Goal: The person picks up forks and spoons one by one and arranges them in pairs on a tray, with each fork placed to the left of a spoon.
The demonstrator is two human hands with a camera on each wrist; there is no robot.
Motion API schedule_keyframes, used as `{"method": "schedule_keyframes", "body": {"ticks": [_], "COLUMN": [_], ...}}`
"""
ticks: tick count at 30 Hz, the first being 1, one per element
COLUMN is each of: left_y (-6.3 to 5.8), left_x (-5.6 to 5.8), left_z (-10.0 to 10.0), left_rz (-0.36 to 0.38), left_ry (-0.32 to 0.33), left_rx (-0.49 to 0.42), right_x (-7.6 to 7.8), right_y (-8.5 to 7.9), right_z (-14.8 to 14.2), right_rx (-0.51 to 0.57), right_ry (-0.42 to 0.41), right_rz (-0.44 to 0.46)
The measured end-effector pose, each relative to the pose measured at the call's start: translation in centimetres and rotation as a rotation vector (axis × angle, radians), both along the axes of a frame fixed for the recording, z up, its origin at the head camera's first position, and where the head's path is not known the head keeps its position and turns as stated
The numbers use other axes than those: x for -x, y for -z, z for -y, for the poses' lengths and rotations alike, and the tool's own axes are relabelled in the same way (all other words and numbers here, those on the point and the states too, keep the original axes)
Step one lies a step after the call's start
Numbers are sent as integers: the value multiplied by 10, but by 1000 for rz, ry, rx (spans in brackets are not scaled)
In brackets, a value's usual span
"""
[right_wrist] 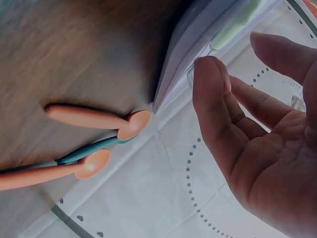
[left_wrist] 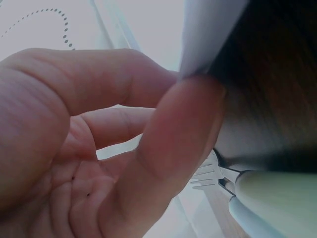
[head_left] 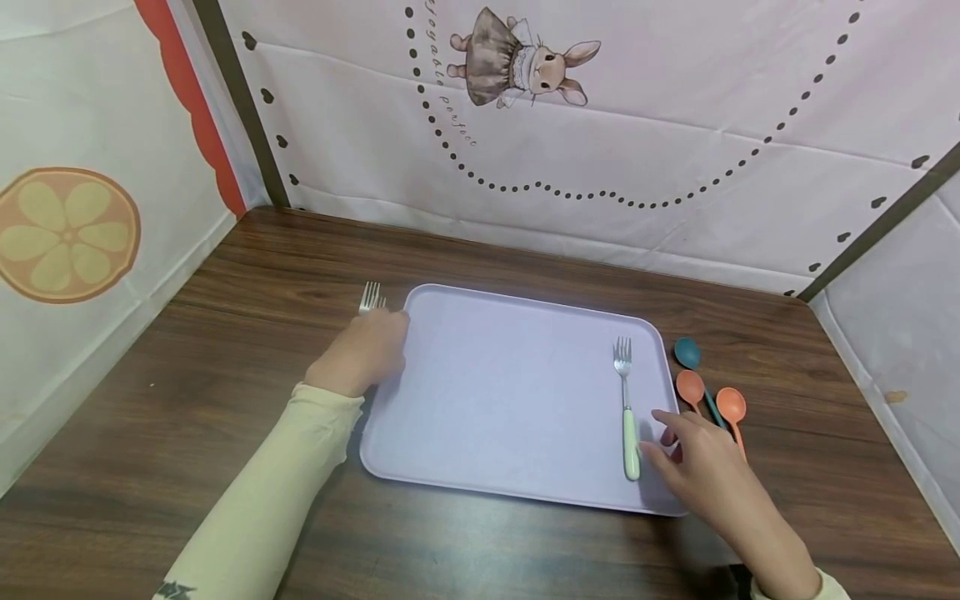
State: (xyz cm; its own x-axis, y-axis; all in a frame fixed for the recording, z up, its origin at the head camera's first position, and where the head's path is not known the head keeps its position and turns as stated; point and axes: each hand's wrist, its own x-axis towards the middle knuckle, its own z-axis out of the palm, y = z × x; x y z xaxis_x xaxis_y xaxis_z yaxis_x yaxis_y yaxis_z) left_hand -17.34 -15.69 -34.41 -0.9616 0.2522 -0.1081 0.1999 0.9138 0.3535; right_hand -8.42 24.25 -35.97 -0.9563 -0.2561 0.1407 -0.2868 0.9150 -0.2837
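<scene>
A pale lilac tray (head_left: 495, 392) lies on the wooden table. My left hand (head_left: 367, 350) is at its left edge, and the left wrist view shows the thumb (left_wrist: 183, 124) and index finger pinching the tray's rim (left_wrist: 210, 34). Behind that hand, beside the tray, lie forks (head_left: 371, 297), one with a pale green handle (left_wrist: 282, 198) and another with a light blue one. On the tray's right part rests a fork with a light green handle (head_left: 631, 442). Over the right edge, near this handle, my right hand (head_left: 705, 462) hovers with relaxed fingers and nothing held.
Right of the tray lie two orange spoons (head_left: 731, 405) and a dark teal spoon (head_left: 686, 352), partly overlapping. A white cloth wall (head_left: 637, 142) with a rabbit print stands behind the table, with more cloth walls at both sides.
</scene>
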Motion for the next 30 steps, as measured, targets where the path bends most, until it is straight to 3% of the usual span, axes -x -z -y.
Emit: {"method": "schedule_keyframes", "body": {"ticks": [21, 30], "left_y": [2, 6], "left_x": [4, 3], "left_z": [-6, 8], "left_rz": [25, 8], "left_ry": [-36, 8], "left_rx": [-18, -17], "right_x": [12, -6], "right_y": [2, 7], "right_z": [-21, -9], "right_rx": [-23, -55], "right_ry": [41, 115], "right_rz": [-1, 17]}}
